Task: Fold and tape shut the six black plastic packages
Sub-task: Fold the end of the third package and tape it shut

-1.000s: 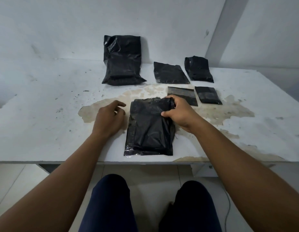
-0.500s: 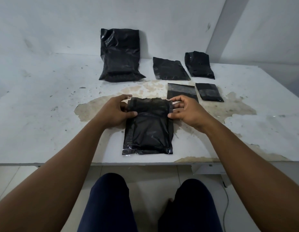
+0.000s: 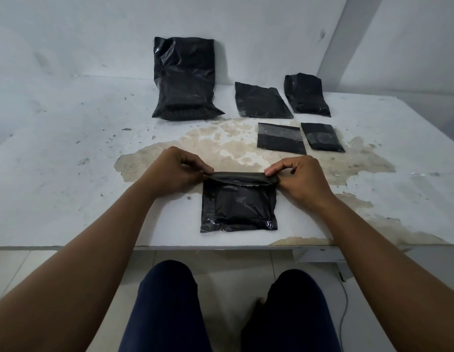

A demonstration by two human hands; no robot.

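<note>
Item: black plastic package [image 3: 238, 207], flat on the near middle of the white counter [image 3: 55, 194], just inside its near edge.

Flap [image 3: 242, 177]: far end, raised and partly rolled toward the near side.

Left hand [image 3: 170, 171]: grip clamped on the flap's left corner, thumb and fingers pinching.

Right hand [image 3: 303, 179]: grip clamped on the right corner likewise.

Handling note: the fold likely goes best with both corners brought down level, the crease square to the package sides, and the film pressed flat before taping.

Other stock: large package [image 3: 182, 80] leaning at the far wall; four smaller packages far right, two showing grey bands.

No tape roll visible.
</note>
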